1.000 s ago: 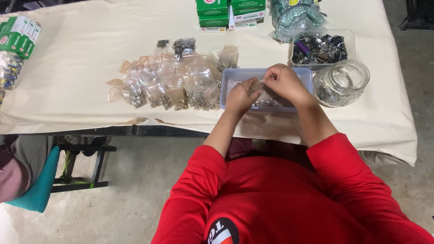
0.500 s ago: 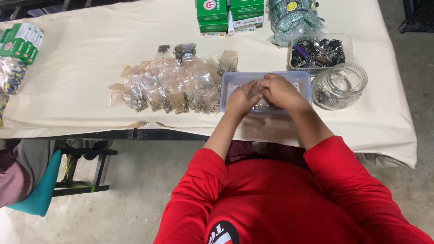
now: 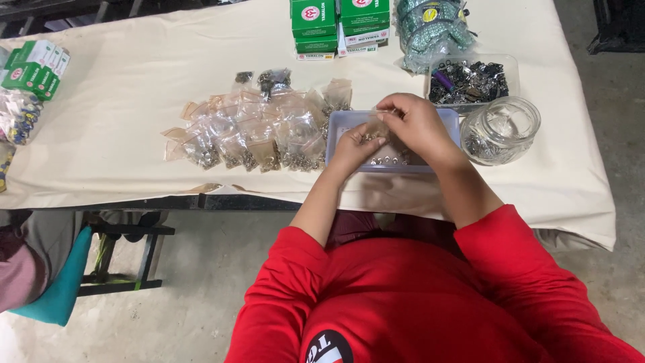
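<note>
ok so going across the table left to right: far left edge there's a stack of small green and white boxes (image 3: pixel 35 64), and right under them a clump of clear packets with blue and yellow bits (image 3: pixel 17 115). middle of the cloth-covered table (image 3: pixel 134 81) is a spread of little clear bags (image 3: pixel 259 131) already loaded with small metal pieces, lying flat and overlapping each other.

then the hands. left hand (image 3: pixel 355 146) is pinched narrow over the shallow clear tray (image 3: pixel 449 121), fingertips looking closed on a tiny metal piece, though it's too small to be sure. right hand (image 3: pixel 418 126) is just above it, fingers closed on what seems to be a thin clear bag (image 3: pixel 376 119), held over the tray. more small metal bits (image 3: pixel 390 160) lie loose on the tray floor.

my take on doing this bit well: keep both hands low over the tray so anything dropped lands back in it, and hold the bag mouth open with thumb and finger.

behind the tray, top edge: taller green boxes with a red round mark (image 3: pixel 339 20), a bag of teal-looking packets (image 3: pixel 430 30), a clear tub of dark hardware (image 3: pixel 470 81), and a glass jar (image 3: pixel 500 129) far right.
</note>
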